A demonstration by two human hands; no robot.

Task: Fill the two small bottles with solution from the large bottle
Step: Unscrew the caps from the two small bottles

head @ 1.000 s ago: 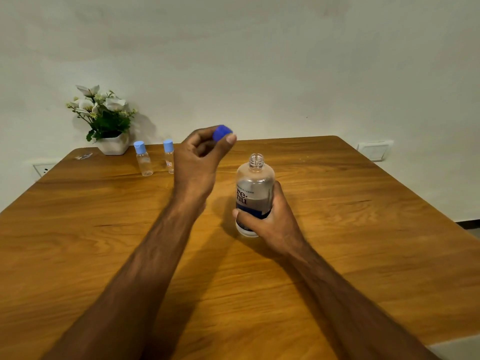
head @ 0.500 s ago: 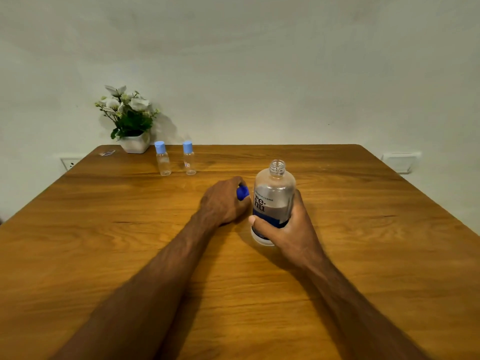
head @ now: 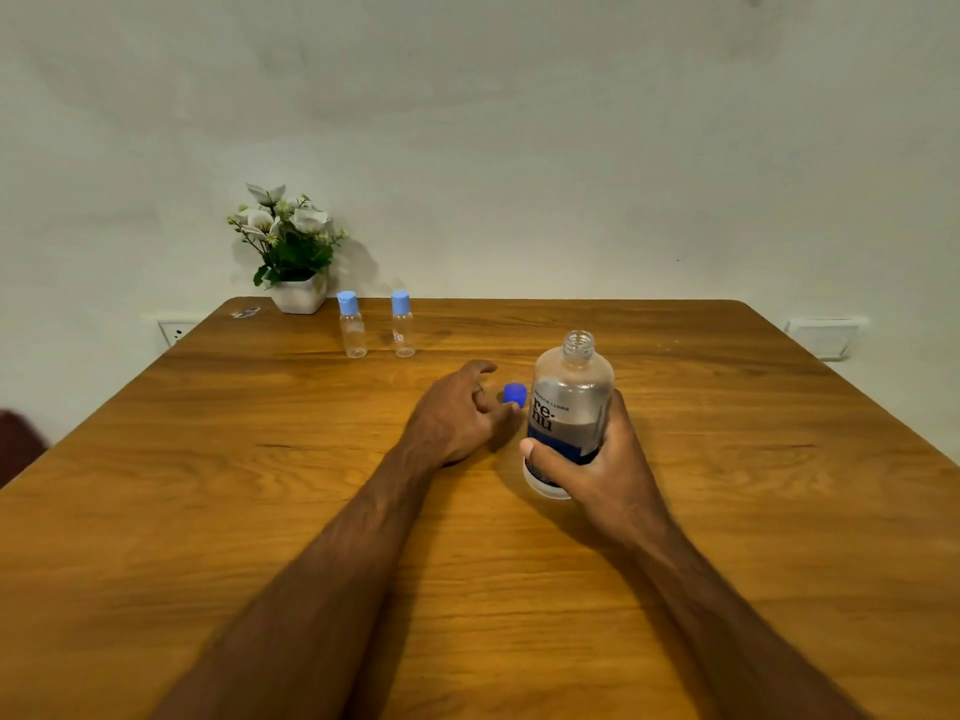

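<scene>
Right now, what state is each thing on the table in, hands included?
Large bottle: uncapped, upright, partly full, gripped by right hand.
Dark blue cap: off, on table, at left hand fingers.
Two small bottles: capped, upright, look empty.
Left hand: relaxed, holding nothing.

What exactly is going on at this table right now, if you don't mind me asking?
A person is preparing to decant solution. The right hand grips the uncapped large bottle upright on the wooden table. The left hand rests beside its blue cap, which sits on the table. The two small bottles stand capped near the flower pot.
</scene>
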